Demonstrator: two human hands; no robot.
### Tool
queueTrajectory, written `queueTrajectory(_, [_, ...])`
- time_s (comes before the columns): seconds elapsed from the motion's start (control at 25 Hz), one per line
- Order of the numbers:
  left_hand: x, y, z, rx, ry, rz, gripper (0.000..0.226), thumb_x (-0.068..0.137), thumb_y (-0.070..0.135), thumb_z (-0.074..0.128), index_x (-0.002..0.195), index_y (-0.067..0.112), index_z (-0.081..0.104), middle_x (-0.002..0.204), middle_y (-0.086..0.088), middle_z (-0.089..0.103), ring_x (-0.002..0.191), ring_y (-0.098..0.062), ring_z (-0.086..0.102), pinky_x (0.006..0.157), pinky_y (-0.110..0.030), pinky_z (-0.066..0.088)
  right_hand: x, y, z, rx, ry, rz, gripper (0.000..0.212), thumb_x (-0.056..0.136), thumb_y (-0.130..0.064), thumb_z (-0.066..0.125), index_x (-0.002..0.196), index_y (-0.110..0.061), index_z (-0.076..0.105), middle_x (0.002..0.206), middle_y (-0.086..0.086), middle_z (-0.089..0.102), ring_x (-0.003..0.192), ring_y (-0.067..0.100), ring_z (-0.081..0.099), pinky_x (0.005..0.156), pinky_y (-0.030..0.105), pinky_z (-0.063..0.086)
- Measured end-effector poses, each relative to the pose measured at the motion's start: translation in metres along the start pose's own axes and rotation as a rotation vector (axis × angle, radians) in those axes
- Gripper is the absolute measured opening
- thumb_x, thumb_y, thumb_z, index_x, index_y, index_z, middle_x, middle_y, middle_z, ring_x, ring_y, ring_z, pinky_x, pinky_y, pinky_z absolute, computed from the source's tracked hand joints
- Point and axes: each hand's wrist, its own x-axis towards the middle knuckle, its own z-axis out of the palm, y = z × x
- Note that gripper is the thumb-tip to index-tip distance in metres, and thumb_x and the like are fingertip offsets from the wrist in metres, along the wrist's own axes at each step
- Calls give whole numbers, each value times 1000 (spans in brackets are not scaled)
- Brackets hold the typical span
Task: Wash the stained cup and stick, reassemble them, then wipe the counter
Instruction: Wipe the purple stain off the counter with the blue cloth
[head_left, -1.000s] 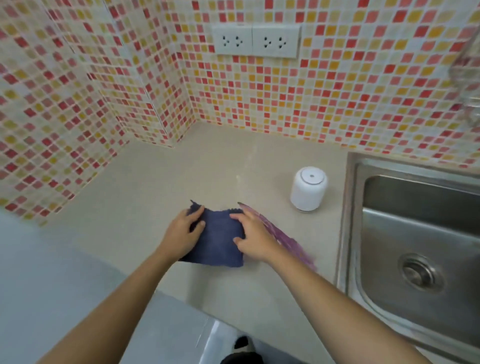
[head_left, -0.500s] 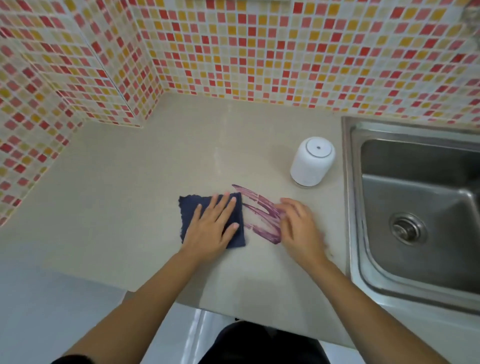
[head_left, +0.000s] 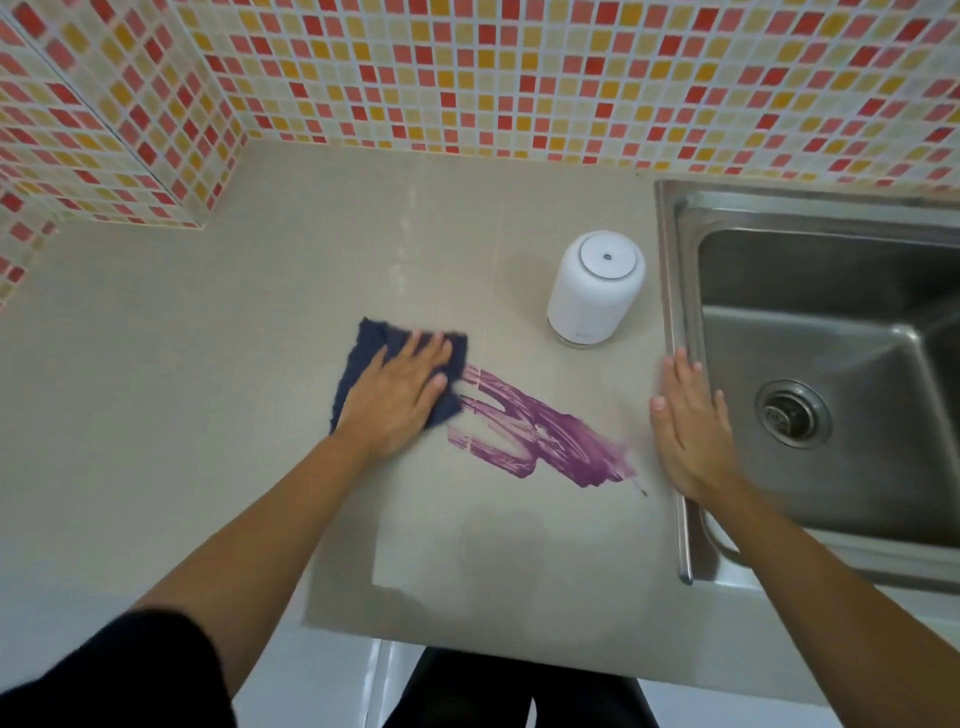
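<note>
A: Start w/ left fingers: straight, spread, flat on the dark blue cloth, pressing it to the counter. No curl, no pinch. Cloth pokes out at 10–11 o'clock of the left hand.

B: And right fingers?

A: Straight too, close together, holding nothing. The right hand lies palm-down where the counter meets the sink rim. It's a bit blurred, so we can't say how hard it bears down.

B: The purple stain?

A: Unwiped, smeared btwn our hands, starting just at 4 o'clock of the cloth. The white cup stands upside-down at 1 o'clock of the stain, near the sink, apart from the smear. No stick visible.

B: So wipe step, prob. the last. How do we do it well?

A: Sweep toward 4 o'clock, whole palm on cloth, firm even pressure, overlapping passes. Refold to a clean face so we don't re-smear. Steer clear of the cup and brace w/ the right hand.
</note>
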Motion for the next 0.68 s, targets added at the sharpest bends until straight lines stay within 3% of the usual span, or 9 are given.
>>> queueTrajectory(0.12, [-103,-6,19,68,21,96,61,98,48,1,146,17,22,152,4,27,143,-2,3,112,-36,15,0,1,2,3,2,9,79,83,-60,-3,149,-17,6,152,-12,-9,137,2,-12,112,34,-9])
queueTrajectory(0.2, [-111,-20,17,48,59,-92,61,98,46,5,147,16,26,153,4,24,143,-3,5,113,-41,19,1,0,2,19,1,4,79,83,-59,-3,149,-17,6,151,-13,-10,137,1,-13,112,33,-10])
queueTrajectory(0.28, [-63,-12,7,5,108,-328,54,100,38,12,149,16,21,157,0,20,145,-14,10,114,-46,17,1,1,3,31,1,2,78,83,-59,-3,149,-17,6,152,-12,-9,137,0,-14,112,33,-10])
queueTrajectory(0.32, [-31,1,4,5,124,-360,51,101,33,15,149,16,18,158,-1,17,146,-18,10,116,-46,13,1,1,3,38,7,4,78,84,-59,-3,149,-17,6,153,-11,-8,137,0,-14,112,33,-10])
queueTrajectory(0.4, [12,45,8,-35,66,-249,49,102,30,17,150,19,15,158,1,15,146,-16,7,117,-42,7,1,1,3,53,13,7,79,83,-59,-3,149,-16,7,155,-9,-5,137,0,-13,112,33,-11])
queueTrajectory(0.52, [-25,89,33,-12,-7,-32,53,99,37,9,149,23,10,157,10,12,145,-6,0,118,-36,6,1,1,2,51,7,10,78,83,-57,-3,149,-16,6,156,-8,-4,137,0,-12,112,33,-10])
queueTrajectory(0.68, [-58,34,28,57,99,-220,58,95,42,7,149,22,17,156,7,18,145,-11,7,116,-42,12,1,3,2,61,5,1,75,84,-56,-2,149,-17,6,157,-8,-4,138,0,-12,112,33,-11])
